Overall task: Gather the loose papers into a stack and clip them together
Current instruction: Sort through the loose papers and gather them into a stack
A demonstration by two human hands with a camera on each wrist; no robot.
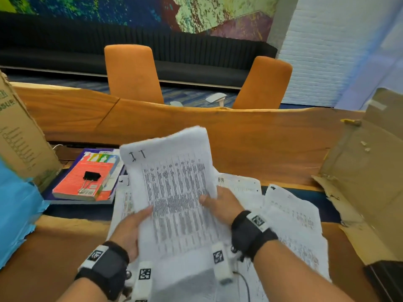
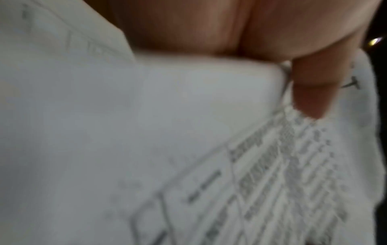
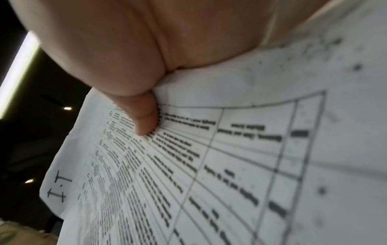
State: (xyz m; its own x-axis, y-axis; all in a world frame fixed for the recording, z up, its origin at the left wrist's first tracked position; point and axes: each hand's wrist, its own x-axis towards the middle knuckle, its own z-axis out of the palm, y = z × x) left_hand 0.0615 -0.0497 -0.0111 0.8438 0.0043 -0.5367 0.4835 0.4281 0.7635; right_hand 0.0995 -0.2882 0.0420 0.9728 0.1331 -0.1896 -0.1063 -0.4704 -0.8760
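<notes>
Paper sheet marked "I.T"

A sheaf of white papers, printed with dense ruled tables and hand-marked "I.T" at its 11 o'clock corner, is held tilted up off the surface, edges uneven. More loose printed sheets lie flat and overlapping beneath it and out toward 3 o'clock. A black binder clip with silver wire handles rests at 9 o'clock of the sheaf, apart from all the papers.
</notes>
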